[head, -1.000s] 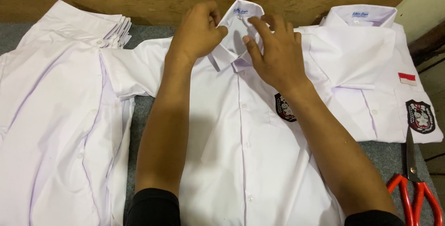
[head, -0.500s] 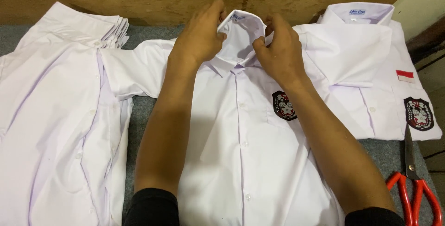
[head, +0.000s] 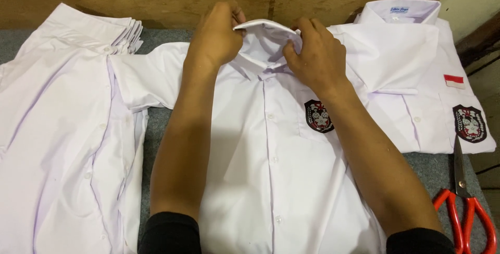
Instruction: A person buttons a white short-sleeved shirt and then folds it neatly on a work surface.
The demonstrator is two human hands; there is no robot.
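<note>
A white shirt [head: 271, 170] lies buttoned, front up, mid-table [head: 161, 124] between a shirt stack [head: 57, 129] and a folded shirt [head: 411, 77]. Both hands — left [head: 216, 38], right [head: 315, 56] — pinch its raised collar [head: 263, 27], seemingly shaping it; flattening evenly likely comes next.

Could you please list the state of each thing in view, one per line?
Left hand: fingers pinching the collar.
Right hand: fingers pinching the collar.
Collar: lifted, standing up.
Middle white shirt: lying flat, buttoned, badge showing.
Folded white shirt: folded, collar up, at right.
Stack of white shirts: unfolded, piled at left.
Red-handled scissors: closed, lying on the grey table.
</note>
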